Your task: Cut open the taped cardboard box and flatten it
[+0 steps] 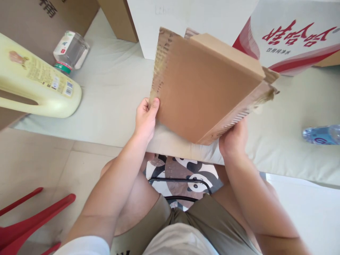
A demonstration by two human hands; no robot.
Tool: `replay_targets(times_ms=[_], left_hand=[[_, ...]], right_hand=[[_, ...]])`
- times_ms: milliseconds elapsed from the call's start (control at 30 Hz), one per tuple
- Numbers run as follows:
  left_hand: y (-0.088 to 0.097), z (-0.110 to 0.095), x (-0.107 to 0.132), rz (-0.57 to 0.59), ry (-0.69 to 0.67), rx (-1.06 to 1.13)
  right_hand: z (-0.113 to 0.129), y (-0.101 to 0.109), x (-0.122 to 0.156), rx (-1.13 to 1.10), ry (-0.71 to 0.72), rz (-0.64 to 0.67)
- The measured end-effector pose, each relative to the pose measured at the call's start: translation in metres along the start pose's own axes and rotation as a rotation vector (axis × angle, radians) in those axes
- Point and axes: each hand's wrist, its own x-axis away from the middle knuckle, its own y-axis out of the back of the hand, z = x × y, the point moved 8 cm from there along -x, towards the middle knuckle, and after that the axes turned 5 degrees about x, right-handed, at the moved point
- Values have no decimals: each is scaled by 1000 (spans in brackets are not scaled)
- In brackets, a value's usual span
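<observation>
A brown cardboard box [202, 81], flattish with torn tape along its edges, is held up at a tilt in front of me. My left hand [147, 117] pinches its left edge, the thumb lying on the near face. Under the lower right edge, my right hand [235, 138] supports the box; its fingers are mostly hidden behind the cardboard. Ragged flaps stick out at the box's right end.
On the pale cloth-covered surface [111, 95] lie a yellow detergent bottle [50, 78] and a clear bottle with green cap [70, 51]. White and red cartons [297, 39] stand behind. A water bottle [322, 134] lies at right. Red stool legs [39, 216] are lower left.
</observation>
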Motion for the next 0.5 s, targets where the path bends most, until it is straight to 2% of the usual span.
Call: replay_targets(times_ms=[100,267,367,500], left_hand=[[2,0,-1,-29,7,12],[5,-2,-1,-60,-37,-4],[8,-3,-3,-81,-46,11],[12,-4,-5,-97,-49,72]], right_hand=[[4,3,3,39,35,-67],[19,5,10,-25,73,-164],[23,1,12,16,61,-105],[24,-9,13,-16,18,75]])
